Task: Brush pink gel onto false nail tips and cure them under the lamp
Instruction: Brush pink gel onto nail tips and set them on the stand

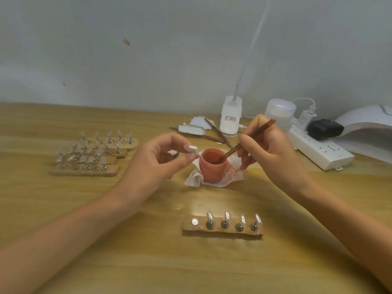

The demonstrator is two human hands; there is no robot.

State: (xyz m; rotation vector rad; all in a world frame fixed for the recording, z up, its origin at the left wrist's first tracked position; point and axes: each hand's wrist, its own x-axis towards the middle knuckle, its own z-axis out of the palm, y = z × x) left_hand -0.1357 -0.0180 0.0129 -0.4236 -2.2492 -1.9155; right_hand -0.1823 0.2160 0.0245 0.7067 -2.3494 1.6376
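The left hand pinched a pale false nail tip just beside a small pink gel pot standing on a crumpled white tissue. The right hand held an amber translucent brush, its end inside the pot. A wooden strip holder lay nearer on the wooden worktop.

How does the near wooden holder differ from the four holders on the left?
The near holder lies alone; the left holders lie close together in a group of four. The near holder carries four stands and one bare disc; the left holders seem full. Both are wooden with nail tips on metal stands.
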